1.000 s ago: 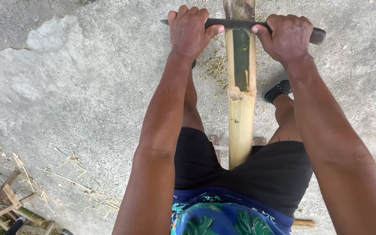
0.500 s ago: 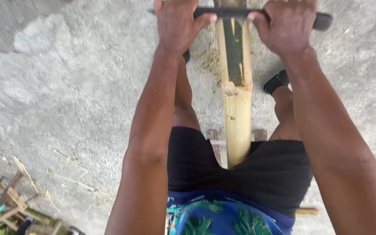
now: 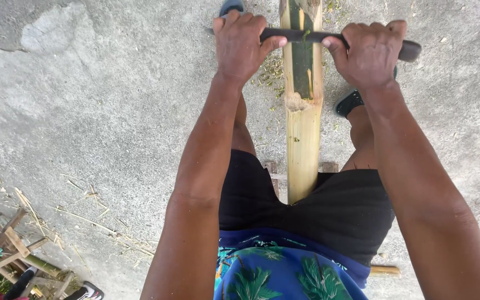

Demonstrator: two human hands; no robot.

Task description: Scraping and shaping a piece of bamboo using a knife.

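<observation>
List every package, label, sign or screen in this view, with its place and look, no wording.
None in view: no package, label, sign or screen.
What shows instead: the left hand and right hand grip a dark blade across a bamboo pole, on a bare concrete floor.
Bamboo scraps lie at the lower left.

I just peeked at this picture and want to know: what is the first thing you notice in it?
First comes the long yellow-green bamboo pole, running up the middle between the person's legs. Across its top lies a dark, straight metal blade, gripped at each end by the left hand and the right hand. Green shavings speckle the grey concrete floor beside the pole.
</observation>
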